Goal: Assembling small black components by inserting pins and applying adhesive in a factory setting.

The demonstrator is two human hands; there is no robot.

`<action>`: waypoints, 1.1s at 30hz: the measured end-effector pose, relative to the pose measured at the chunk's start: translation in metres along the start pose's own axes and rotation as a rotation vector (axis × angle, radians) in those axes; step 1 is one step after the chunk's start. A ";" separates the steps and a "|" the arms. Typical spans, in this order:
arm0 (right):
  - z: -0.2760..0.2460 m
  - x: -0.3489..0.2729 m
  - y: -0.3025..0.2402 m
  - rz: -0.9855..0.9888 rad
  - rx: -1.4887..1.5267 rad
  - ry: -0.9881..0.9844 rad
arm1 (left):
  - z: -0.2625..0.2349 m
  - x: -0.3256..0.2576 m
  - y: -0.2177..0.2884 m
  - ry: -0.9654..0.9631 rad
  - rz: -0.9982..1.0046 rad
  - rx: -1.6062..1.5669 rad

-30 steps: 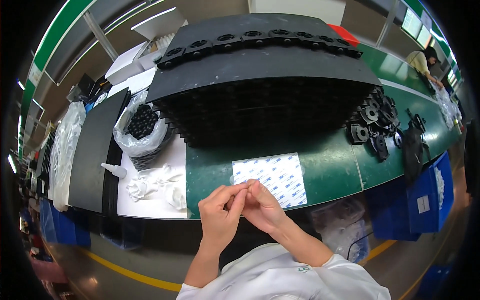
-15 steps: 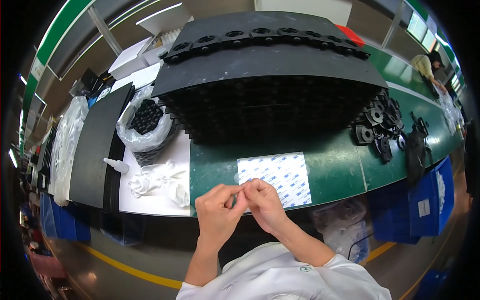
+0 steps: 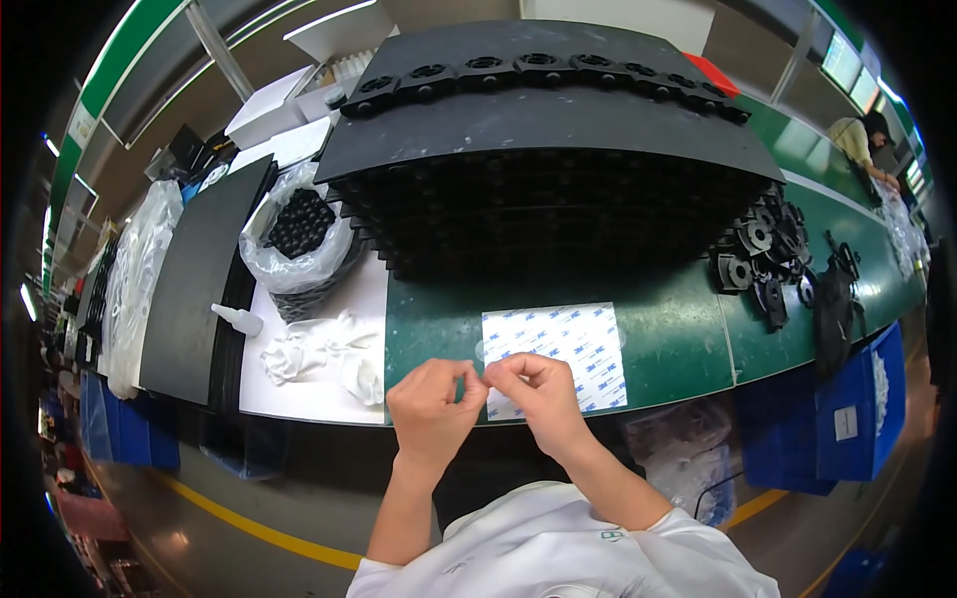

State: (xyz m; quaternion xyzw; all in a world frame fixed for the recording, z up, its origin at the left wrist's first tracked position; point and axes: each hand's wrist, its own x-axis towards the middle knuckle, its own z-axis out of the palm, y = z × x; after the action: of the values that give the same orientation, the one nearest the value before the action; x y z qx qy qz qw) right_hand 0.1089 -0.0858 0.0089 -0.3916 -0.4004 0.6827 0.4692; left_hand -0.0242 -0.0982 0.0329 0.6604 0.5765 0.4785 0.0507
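Note:
Both hands are raised close together over the front edge of the green bench. My left hand (image 3: 436,407) is pinched, thumb against forefinger, with its fingertips pointing right. Facing it, my right hand (image 3: 541,399) pinches as well. A narrow gap separates the two sets of fingertips. Whatever they hold, if anything, is too small to make out. Just behind my right hand lies a white sheet (image 3: 588,349) with a repeated blue print, flat on the green benchtop (image 3: 668,344); the hand covers part of its near left side.
A tall stack of black boards (image 3: 558,135) carries a row of round black parts. To the left are a parts bag (image 3: 299,269), a white bottle (image 3: 237,319), crumpled white gloves (image 3: 329,354) and black panels (image 3: 204,299). Loose black parts (image 3: 768,259), blue bins (image 3: 847,409) and a co-worker (image 3: 862,145) are right.
My fingertips have drawn slightly apart, the right hand shifting a little to the right. The whole view has shifted slightly.

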 end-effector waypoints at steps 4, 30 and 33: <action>0.001 0.000 -0.008 0.193 0.325 -0.056 | -0.010 0.002 -0.002 0.028 -0.190 -0.115; -0.247 -0.042 -0.067 -0.631 -1.570 0.916 | 0.003 0.002 -0.027 -0.326 -1.115 -1.526; -0.267 -0.040 -0.075 -0.632 -1.625 0.807 | 0.018 0.010 -0.033 -0.429 -1.028 -1.573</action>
State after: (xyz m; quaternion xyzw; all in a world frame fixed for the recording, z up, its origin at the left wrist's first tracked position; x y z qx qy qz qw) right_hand 0.3864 -0.0583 -0.0154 -0.6766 -0.6467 -0.1478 0.3195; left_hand -0.0369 -0.0704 0.0089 0.1778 0.2879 0.5166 0.7865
